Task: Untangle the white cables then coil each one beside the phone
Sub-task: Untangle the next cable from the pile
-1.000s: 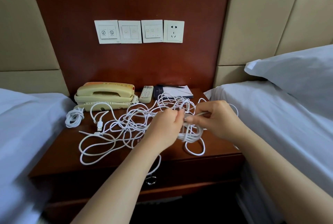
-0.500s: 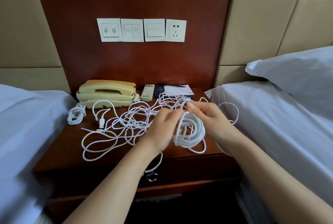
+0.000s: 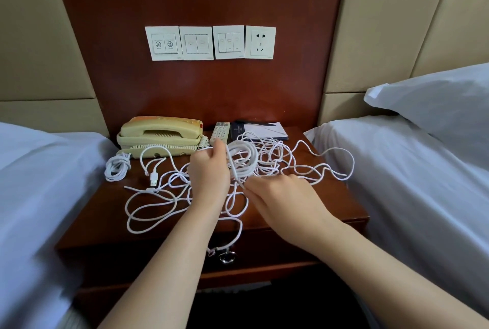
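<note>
A tangle of white cables sprawls over the brown nightstand. My left hand holds a partly wound white coil upright above the middle of the tangle. My right hand is lower and to the right, its fingertips pinching a strand that runs up to the coil. A small finished white coil lies at the left beside the beige phone. A loose USB plug rests near that coil. One cable end hangs over the front edge.
A remote control and a notepad with a pen sit at the back of the nightstand. White beds flank it on both sides, with a pillow on the right. A drawer ring pull is below the front edge.
My left hand has carried the coil up and toward the back, near the remote. My right hand has let go of the coil and dropped lower, now pinching a strand.
</note>
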